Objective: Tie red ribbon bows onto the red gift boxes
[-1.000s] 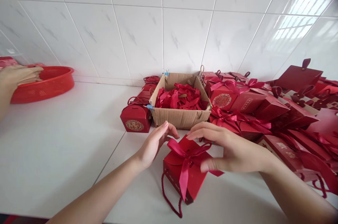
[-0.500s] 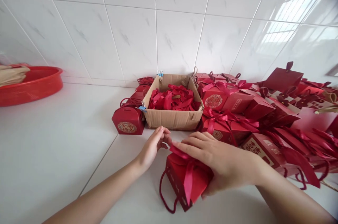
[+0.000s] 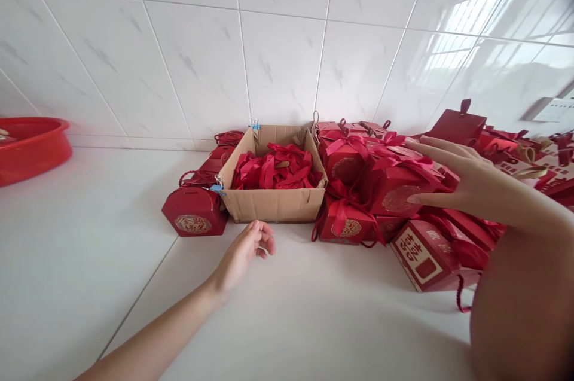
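Note:
My right hand (image 3: 461, 180) is at the pile of red gift boxes on the right, its thumb and fingers on a red box with a ribbon bow (image 3: 399, 189) that sits on top of other boxes. Just in front of the cardboard box (image 3: 273, 204), my left hand (image 3: 246, 249) hovers over the white surface with loosely curled fingers and nothing in them. Red ribbons (image 3: 280, 168) fill the cardboard box.
Left of the cardboard box stand red boxes with cord handles (image 3: 192, 213). A red basin (image 3: 33, 151) is at the far left. More red boxes (image 3: 457, 127) extend to the right along the white tiled wall (image 3: 282, 70).
My right hand has carried the bowed red box from the front middle up onto the pile at the right. The view has turned right, and my left hand stays empty near the cardboard box.

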A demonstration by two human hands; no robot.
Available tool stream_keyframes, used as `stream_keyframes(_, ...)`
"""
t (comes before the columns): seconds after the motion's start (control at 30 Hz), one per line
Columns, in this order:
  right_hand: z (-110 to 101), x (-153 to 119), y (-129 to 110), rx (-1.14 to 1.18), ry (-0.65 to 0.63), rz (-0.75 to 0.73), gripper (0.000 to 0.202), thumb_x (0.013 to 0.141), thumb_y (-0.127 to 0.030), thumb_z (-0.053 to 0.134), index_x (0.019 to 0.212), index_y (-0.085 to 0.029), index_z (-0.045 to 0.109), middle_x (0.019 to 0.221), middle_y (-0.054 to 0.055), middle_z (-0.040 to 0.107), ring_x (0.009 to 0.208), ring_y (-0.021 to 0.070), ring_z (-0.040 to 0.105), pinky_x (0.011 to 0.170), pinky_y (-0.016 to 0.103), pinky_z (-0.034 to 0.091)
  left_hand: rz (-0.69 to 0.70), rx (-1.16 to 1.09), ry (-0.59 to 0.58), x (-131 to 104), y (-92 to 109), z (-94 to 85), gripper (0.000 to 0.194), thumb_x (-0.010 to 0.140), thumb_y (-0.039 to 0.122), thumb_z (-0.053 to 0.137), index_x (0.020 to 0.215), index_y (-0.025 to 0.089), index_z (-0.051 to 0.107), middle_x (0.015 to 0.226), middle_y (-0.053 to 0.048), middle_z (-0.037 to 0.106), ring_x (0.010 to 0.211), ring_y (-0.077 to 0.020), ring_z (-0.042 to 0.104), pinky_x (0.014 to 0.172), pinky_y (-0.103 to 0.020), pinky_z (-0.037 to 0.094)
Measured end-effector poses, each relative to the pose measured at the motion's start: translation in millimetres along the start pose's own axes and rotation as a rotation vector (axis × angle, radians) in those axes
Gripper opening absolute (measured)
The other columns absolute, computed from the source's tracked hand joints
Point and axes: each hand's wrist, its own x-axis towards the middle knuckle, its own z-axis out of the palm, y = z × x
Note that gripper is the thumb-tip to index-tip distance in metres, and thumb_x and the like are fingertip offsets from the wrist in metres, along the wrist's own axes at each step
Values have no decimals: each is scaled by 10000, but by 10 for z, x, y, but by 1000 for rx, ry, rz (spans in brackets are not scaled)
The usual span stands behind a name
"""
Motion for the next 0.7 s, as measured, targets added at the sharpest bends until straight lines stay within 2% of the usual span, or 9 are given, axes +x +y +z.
stream_keyframes(0.07, 32, 24, 10, -20, -53, 5, 802, 737, -661, 595, 1441, -427, 290, 1528, 33, 294, 1388, 387, 245, 1094, 609, 264, -12, 5, 4, 2, 4, -2, 359, 895, 530, 401, 848, 190, 508, 705, -18, 571, 706, -176, 519, 684, -306, 369)
stream_keyframes(0.13, 45, 45, -46, 18, -89, -23, 759, 754, -656, 583, 1428, -422, 322, 1535, 29, 277, 1401, 376, 221, 1111, 597, 234, -25, 10, 2, 5, 5, 1, 356, 902, 523, 388, 852, 191, 505, 711, -17, 570, 712, -177, 519, 688, -307, 369)
stream_keyframes(0.23, 87, 98, -213, 90, -84, 52, 742, 759, -672, 558, 1415, -383, 368, 1532, 40, 282, 1405, 369, 215, 1103, 593, 254, -36, 16, -2, 9, 6, 9, 343, 916, 503, 366, 857, 193, 500, 714, -13, 567, 714, -173, 520, 691, -305, 370)
stream_keyframes(0.33, 167, 168, -364, 153, -81, 145, 765, 758, -685, 530, 1397, -275, 432, 1491, 95, 349, 1366, 367, 303, 1088, 562, 306, -36, 14, -3, 9, 15, 14, 329, 920, 486, 366, 853, 193, 498, 712, -12, 567, 708, -171, 523, 691, -304, 373)
stream_keyframes(0.4, 208, 198, -406, 166, -78, 152, 734, 758, -659, 537, 1364, -248, 476, 1460, 98, 395, 1335, 362, 357, 1082, 553, 319, -34, 7, -2, 6, 25, 17, 327, 913, 488, 381, 850, 192, 503, 708, -14, 571, 701, -173, 528, 684, -304, 375)
stream_keyframes(0.57, 186, 171, -336, 114, -36, 128, 636, 730, -575, 599, 1296, -290, 540, 1415, 84, 432, 1316, 401, 347, 1050, 594, 323, -37, -12, 9, -8, 37, 17, 323, 896, 494, 421, 847, 187, 509, 713, -19, 585, 686, -174, 545, 671, -304, 386)
stream_keyframes(0.7, 139, 131, -256, 119, -149, 127, 634, 743, -596, 593, 1310, -324, 515, 1377, 90, 452, 1297, 436, 337, 993, 624, 364, -35, -10, 5, -11, 32, 11, 323, 897, 492, 420, 837, 188, 510, 708, -19, 593, 679, -168, 547, 668, -299, 390)
